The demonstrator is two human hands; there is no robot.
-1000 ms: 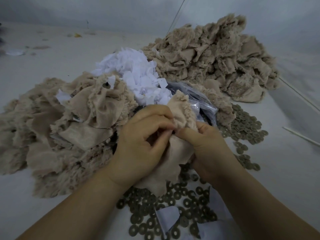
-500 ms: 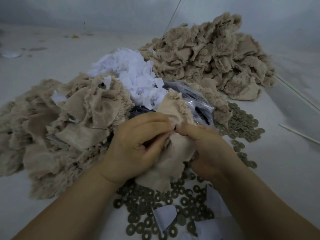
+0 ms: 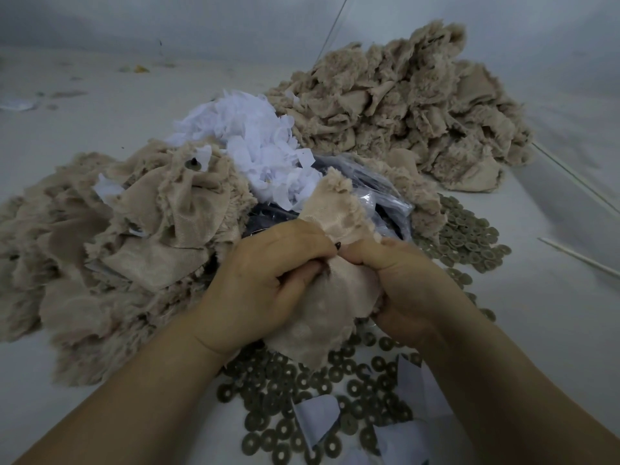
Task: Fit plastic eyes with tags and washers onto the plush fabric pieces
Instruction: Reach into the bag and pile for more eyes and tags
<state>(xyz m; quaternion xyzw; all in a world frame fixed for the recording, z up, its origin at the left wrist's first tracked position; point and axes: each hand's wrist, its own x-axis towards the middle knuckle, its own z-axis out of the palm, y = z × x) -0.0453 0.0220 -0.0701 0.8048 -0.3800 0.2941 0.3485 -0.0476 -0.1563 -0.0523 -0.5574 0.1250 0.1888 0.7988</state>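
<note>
plush piece [image 3: 330, 290] pinched, both hands; eye post [image 3: 338, 245] now exposed

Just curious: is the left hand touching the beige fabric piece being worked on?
Touching. In the head view the left hand pinches the plush fabric piece against the right hand.

The left hand [image 3: 265, 286] and right hand [image 3: 407, 290] covered the middle of the plush piece [image 3: 335, 297]; only a dark tip [image 3: 338, 245] (eye post, perhaps) showed between the thumbs. At six o'clock the washers [image 3: 302, 397] ran off the frame's edge. The bag's [image 3: 379, 196] dark contents at twelve o'clock were too blurred to identify.
</note>
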